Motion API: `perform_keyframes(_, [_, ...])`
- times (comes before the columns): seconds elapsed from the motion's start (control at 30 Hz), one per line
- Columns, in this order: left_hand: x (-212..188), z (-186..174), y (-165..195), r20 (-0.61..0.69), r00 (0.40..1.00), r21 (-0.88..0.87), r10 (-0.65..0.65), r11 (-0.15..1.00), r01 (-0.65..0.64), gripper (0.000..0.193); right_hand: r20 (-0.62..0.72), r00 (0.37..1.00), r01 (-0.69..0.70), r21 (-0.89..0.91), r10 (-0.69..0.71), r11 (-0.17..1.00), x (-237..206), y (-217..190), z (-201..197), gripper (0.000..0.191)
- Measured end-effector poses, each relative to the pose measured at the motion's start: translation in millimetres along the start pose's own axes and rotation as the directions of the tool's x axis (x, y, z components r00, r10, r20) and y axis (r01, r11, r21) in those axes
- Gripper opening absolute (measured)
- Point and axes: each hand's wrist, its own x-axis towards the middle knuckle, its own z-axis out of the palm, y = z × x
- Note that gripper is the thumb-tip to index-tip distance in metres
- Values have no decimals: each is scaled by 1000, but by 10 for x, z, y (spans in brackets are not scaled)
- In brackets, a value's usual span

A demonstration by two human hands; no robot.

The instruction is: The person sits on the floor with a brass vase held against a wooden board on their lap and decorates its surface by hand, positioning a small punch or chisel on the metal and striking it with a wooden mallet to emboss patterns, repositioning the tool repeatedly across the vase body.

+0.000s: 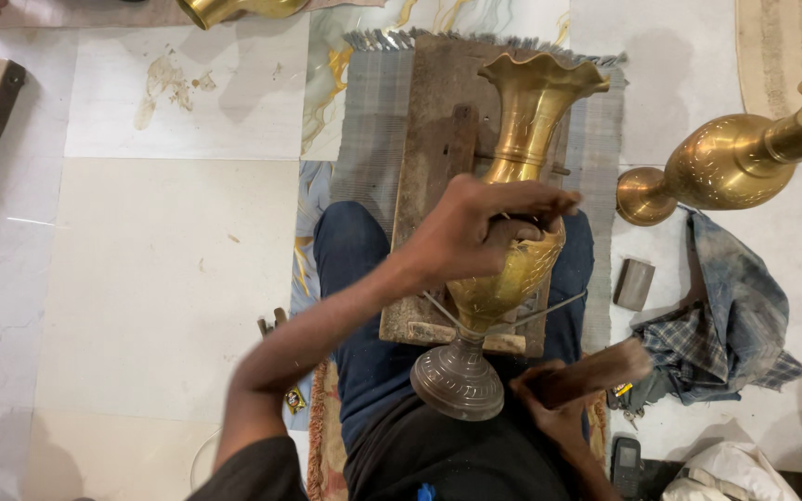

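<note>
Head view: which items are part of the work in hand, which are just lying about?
In use:
- brass vase, steadied by left hand
- wooden mallet in right hand
- wooden board under the vase

Lying about:
- second brass vase
- checked cloth
- mobile phone
- small grey block

A small dark phone (626, 464), a narrow upright rectangle with a pale grey screen above its keypad, is lying on the floor at five o'clock, its lit face showing upward.
</note>
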Motion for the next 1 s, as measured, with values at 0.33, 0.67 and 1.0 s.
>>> perform_keyframes(0.33, [466, -94, 20, 536, 841, 174, 76, 965, -198, 50, -398, 905, -117, 114, 153, 987, -163, 158, -53, 30])
perform_keyframes(0.67, [676, -30, -42, 694, 656, 38, 298, 894, -446, 40, -387, 916, -150, -84, 106, 985, -330, 376, -212, 33])
perform_keyframes(1.0, [711, -24, 18, 780, 565, 76, 270, 855, -513, 38, -501, 818, 43, -436, -282, 899, -267, 337, -252, 22])
